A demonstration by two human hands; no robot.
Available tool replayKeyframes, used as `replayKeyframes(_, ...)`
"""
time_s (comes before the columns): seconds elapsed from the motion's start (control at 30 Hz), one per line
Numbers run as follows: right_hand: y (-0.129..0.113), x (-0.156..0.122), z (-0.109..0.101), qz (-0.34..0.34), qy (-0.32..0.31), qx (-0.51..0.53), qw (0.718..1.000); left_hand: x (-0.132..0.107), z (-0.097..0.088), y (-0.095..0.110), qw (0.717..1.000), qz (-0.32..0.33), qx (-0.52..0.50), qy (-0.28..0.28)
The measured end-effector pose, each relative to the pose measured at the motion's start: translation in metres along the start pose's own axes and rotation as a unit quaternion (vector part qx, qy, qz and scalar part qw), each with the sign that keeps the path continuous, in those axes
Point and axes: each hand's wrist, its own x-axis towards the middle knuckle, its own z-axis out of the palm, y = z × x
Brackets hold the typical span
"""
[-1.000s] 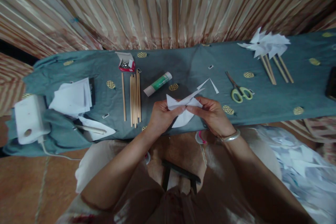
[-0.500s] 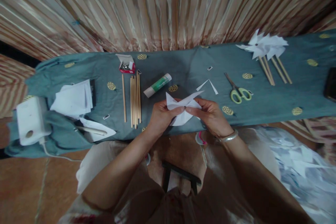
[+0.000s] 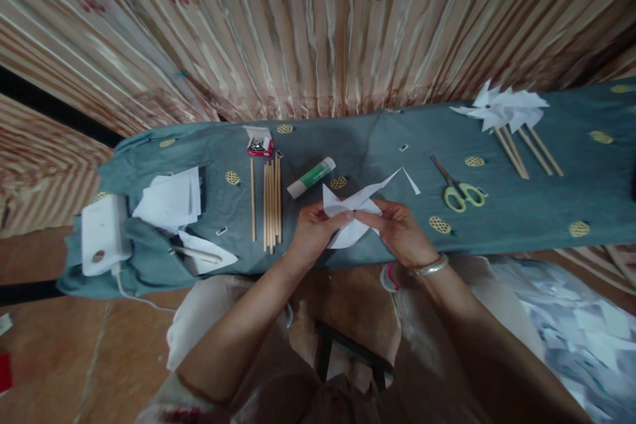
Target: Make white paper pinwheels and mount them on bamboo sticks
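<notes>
A white paper pinwheel (image 3: 346,233) with pointed blades is held between my two hands, just above the near edge of the cloth-covered table. My left hand (image 3: 317,233) grips its left side, and my right hand (image 3: 400,230), below a silver bangle, grips its right side. Both thumbs press close together at the pinwheel's centre, where a small dark spot shows; the fingers behind the paper are hidden. Beyond my left hand lies a glue stick (image 3: 312,177) with a green label. A thin folded paper strip (image 3: 410,181) lies past the right blade.
Green-handled scissors (image 3: 463,197) lie to the right, with finished pinwheels on sticks (image 3: 511,109) farther back. On the left are wooden sticks (image 3: 272,205), a small red box of metal pins (image 3: 260,146), stacked paper (image 3: 171,199) and a white power block (image 3: 104,235).
The view has shifted, so the table things sit lower and the left side shows more. Both hands keep the pinwheel in nearly the same hold.
</notes>
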Motion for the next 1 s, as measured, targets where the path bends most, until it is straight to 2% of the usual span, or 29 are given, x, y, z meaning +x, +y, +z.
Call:
replayKeyframes(0.13, -0.002, 0.005, 0.000, -0.014, 0.025, 0.018, 0.999, 0.006, -0.014, 0.011, 0.998, 0.060, 0.032, 0.015)
replayKeyframes(0.2, -0.003, 0.006, -0.001, -0.017, 0.030, 0.017, 0.999, 0.011, -0.030, 0.022, 0.991, 0.104, 0.068, 0.044)
replayKeyframes(0.27, -0.004, 0.007, -0.003, -0.014, 0.028, 0.018, 0.999, 0.016, -0.052, 0.036, 0.973, 0.161, 0.134, 0.096)
replayKeyframes(0.33, -0.005, 0.006, -0.003, -0.008, 0.024, 0.022, 0.999, 0.021, -0.077, 0.049, 0.927, 0.233, 0.242, 0.165)
replayKeyframes(0.4, -0.006, 0.006, -0.003, -0.009, 0.022, 0.027, 0.999, 0.025, -0.101, 0.059, 0.862, 0.261, 0.376, 0.220)
replayKeyframes(0.5, -0.008, 0.005, -0.002, -0.013, 0.023, 0.033, 0.999, 0.030, -0.127, 0.063, 0.786, 0.221, 0.519, 0.255)
replayKeyframes(0.6, -0.009, 0.005, -0.003, -0.011, 0.014, 0.031, 0.999, 0.035, -0.138, 0.058, 0.747, 0.177, 0.594, 0.240)
replayKeyframes(0.7, -0.009, 0.005, -0.003, -0.017, 0.009, 0.027, 0.999, 0.040, -0.141, 0.053, 0.741, 0.138, 0.612, 0.240)
replayKeyframes(0.83, -0.010, 0.005, -0.003, -0.028, 0.016, 0.033, 0.999, 0.043, -0.143, 0.056, 0.752, 0.123, 0.592, 0.260)
replayKeyframes(0.9, -0.012, 0.003, -0.002, -0.034, 0.019, 0.032, 0.999, 0.039, -0.140, 0.062, 0.776, 0.136, 0.546, 0.285)
replayKeyframes(0.97, -0.014, -0.001, -0.004, -0.043, 0.018, 0.027, 0.999, 0.029, -0.131, 0.069, 0.820, 0.167, 0.458, 0.301)
replayKeyframes(1.0, -0.015, -0.003, -0.005, -0.049, 0.016, 0.021, 0.998, 0.022, -0.124, 0.071, 0.849, 0.187, 0.402, 0.287)
